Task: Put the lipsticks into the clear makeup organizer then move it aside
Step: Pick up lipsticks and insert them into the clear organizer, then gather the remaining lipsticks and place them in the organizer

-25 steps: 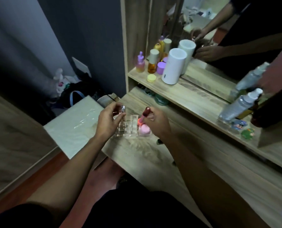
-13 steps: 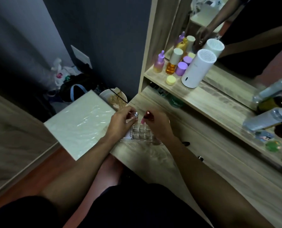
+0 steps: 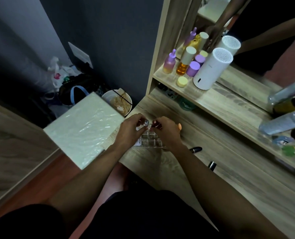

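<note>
- The left hand (image 3: 130, 131) pinches a silver-capped lipstick (image 3: 146, 123) upright, directly over the far cells of the clear organizer (image 3: 150, 140).
- The right hand (image 3: 167, 131) grips a red lipstick (image 3: 155, 124) just beside it, also above the organizer's far edge.
- Both sticks look set to drop straight down, long axis vertical.
- Right of the organizer, apart on the surface (image 3: 160, 168), lie a black lipstick (image 3: 195, 149) and, farther, another tube (image 3: 211, 165); the right hand is nearer them.

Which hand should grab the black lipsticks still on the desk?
Right, probably. Both black lipsticks lie on the desk to the right of the organizer, on the right hand's side. The left hand would have to cross over the organizer.
</note>
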